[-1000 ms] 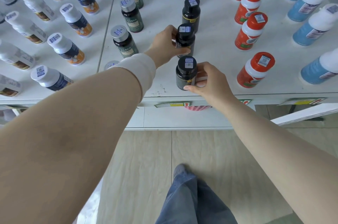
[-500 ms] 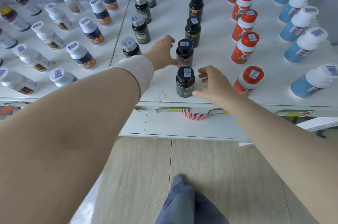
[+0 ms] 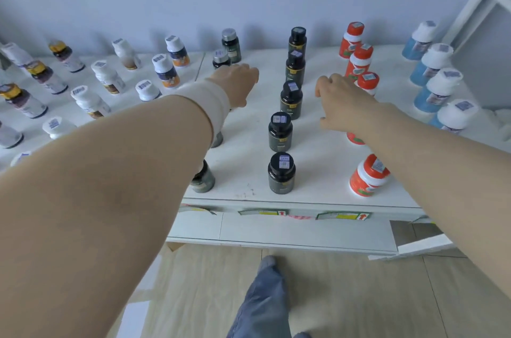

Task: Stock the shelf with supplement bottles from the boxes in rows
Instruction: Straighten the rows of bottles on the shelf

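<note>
A row of black supplement bottles runs front to back down the middle of the white shelf [image 3: 249,172]; the nearest black bottle [image 3: 281,173] stands by the front edge, a second one [image 3: 280,131] just behind it. My left hand [image 3: 237,83] hovers left of the row, fingers loosely curled, holding nothing. My right hand [image 3: 338,101] hovers right of the row, fingers apart and empty, partly covering the red-capped bottles. Neither hand touches a bottle.
Red-capped bottles [image 3: 367,176] form a row to the right, blue bottles with white caps [image 3: 438,89] farther right. Dark green bottles [image 3: 204,181] sit under my left forearm; white-capped bottles [image 3: 163,71] fill the left shelf. Price tags [image 3: 343,216] line the shelf's front edge. My leg [image 3: 265,299] is below.
Both hands have let go of the two front black bottles and lifted away, apart from the row. The view has tilted up, showing more of the wall.
</note>
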